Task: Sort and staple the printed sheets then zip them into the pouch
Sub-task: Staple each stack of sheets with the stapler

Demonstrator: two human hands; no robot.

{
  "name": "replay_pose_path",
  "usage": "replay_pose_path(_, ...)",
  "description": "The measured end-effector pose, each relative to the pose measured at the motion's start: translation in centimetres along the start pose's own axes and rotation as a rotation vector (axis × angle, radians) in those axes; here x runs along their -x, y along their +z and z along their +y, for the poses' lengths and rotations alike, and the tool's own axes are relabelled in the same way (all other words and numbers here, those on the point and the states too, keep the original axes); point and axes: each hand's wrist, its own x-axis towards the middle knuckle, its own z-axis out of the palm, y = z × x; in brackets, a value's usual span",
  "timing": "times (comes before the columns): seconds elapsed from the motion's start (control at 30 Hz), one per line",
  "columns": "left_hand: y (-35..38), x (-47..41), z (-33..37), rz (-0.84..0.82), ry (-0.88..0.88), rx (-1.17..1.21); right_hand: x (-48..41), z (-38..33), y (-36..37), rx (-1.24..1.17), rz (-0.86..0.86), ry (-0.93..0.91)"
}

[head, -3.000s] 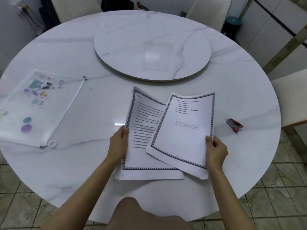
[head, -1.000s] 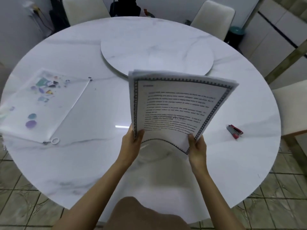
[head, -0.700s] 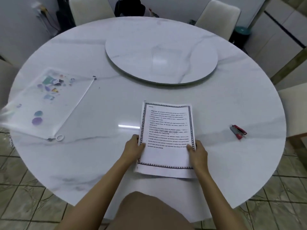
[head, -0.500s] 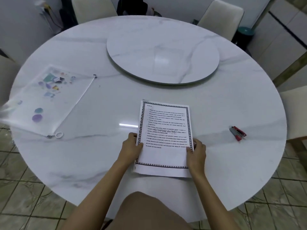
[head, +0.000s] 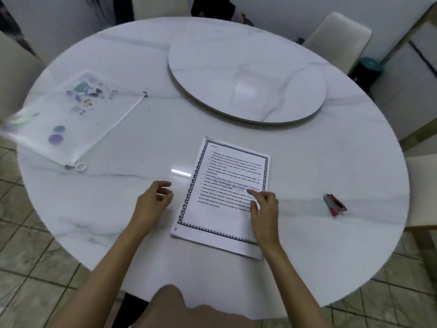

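Left hand (head: 153, 201) hovers loosely curled, empty, just left of the stacked sheets (head: 224, 195); right hand (head: 263, 205) rests relaxed fingers on their right edge.

Stacked sheets (head: 224, 197) are laid on the surface (head: 132, 147), touched by the right hand (head: 264, 209). Pouch (head: 68, 119) is placed left, stapler (head: 334, 204) right.

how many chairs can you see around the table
4. The left chair at the left edge, the far chair at top, the far-right chair, and the right chair past the stapler. Others may be hidden out of frame.
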Motion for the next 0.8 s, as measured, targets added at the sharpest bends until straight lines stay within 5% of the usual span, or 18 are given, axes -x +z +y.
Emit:
replay_pose_path(0.17, -5.0, -2.1, -1.7, 0.07, 0.032, 0.025, -1.1, -2.1, 1.9, -0.053, 0.033, -0.081)
replay_pose_path(0.43, -15.9, -7.5, -6.1, 0.129, 0.222, -0.408, -1.2, -9.3, 9.4, -0.154, -0.019, -0.036)
replay_pose_path(0.8, -23.7, -13.9, -11.3, -0.057, 0.41, -0.737, -2.0, -18.3, 19.2, -0.261, -0.081, -0.058)
